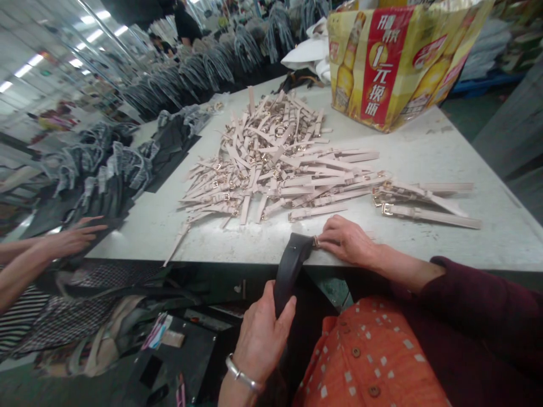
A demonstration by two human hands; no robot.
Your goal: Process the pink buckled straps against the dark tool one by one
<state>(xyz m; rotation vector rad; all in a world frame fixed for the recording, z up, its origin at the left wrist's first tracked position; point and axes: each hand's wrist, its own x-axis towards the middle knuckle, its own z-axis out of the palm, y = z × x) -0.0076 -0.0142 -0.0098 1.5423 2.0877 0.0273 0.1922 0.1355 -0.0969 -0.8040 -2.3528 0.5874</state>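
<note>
My left hand point(267, 325), with a silver bangle at the wrist, is wrapped round a black strap point(289, 265) that rises to the table's front edge. At the strap's upper end sits a small gold buckle point(315, 242). My right hand point(345, 240) pinches at that buckle, its fingers closed; most of what lies in them is hidden. Beyond my hands a big heap of pale pink buckled straps point(271, 164) covers the middle of the table. A smaller group of pale buckled straps point(432, 215) lies to the right of the heap.
A yellow and red beer carton point(377, 68) stands at the table's point(466, 147) back right. Grey strap bundles point(203, 68) line the back, and dark pieces point(114, 164) lie at left. Another person's hands point(72, 240) work at the left. Below is a black tray point(178, 345) with small tools.
</note>
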